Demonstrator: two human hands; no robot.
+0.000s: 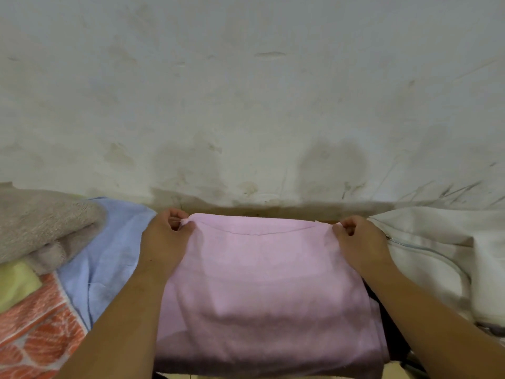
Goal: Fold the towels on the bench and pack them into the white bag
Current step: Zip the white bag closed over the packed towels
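A pink towel [262, 283] lies spread in front of me, doubled over, with its far edge near the wall. My left hand [166, 236] pinches the towel's far left corner. My right hand [358, 239] pinches the far right corner. Both arms reach forward along the towel's sides. The white bag [437, 250], with a zip along its opening, lies just right of my right hand. The bench under the towel is almost wholly covered.
To the left lies a blue towel [109, 247], with a grey-beige fluffy towel [41, 225] on it, a pale yellow one [16, 283] and an orange-and-white patterned one [41, 332]. A stained white wall [246, 91] rises right behind the bench.
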